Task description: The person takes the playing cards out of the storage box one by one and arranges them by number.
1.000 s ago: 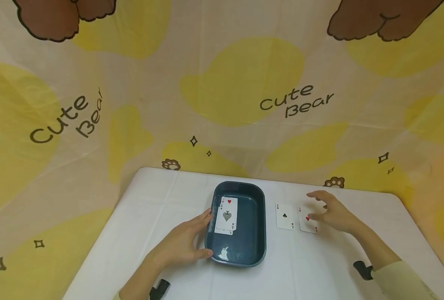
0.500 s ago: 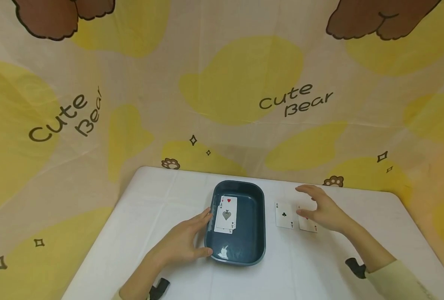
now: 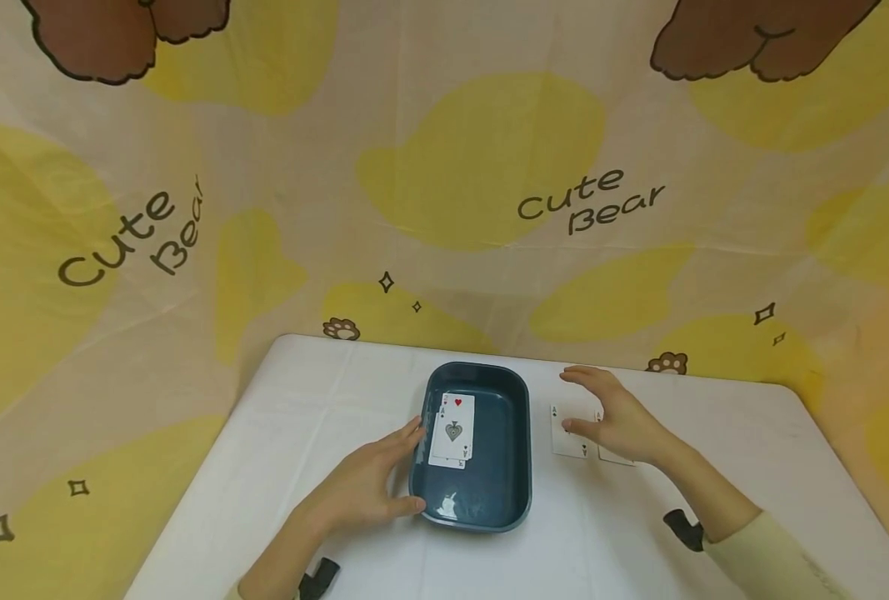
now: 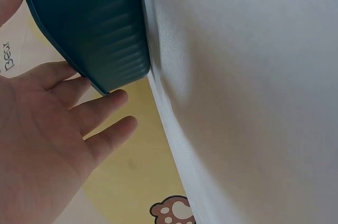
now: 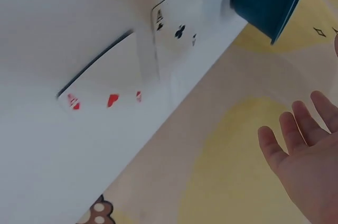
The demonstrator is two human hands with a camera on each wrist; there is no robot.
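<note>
A dark blue rectangular tray point(image 3: 502, 475) sits mid-table, with an ace of spades point(image 3: 455, 450) lying over a red-heart card inside it. My left hand point(image 3: 357, 487) rests against the tray's left side, fingertips and thumb spread along the rim; the left wrist view shows its fingers extended point(image 4: 100, 113). To the right of the tray lie an ace of clubs point(image 5: 179, 20) and an ace of hearts point(image 5: 105, 84), face up. Above them hovers my right hand point(image 3: 627, 425), fingers and thumb apart with nothing between, partly hiding both cards in the head view.
The white-covered table point(image 3: 324, 400) backs onto a beige and yellow printed cloth point(image 3: 481, 167) with lettering. A black wrist-camera piece point(image 3: 684, 531) sits by the right wrist, another point(image 3: 319, 579) by the left.
My right hand has moved left, from over the ace of hearts to over the ace of clubs. The left hand, tray and cards stay in place.
</note>
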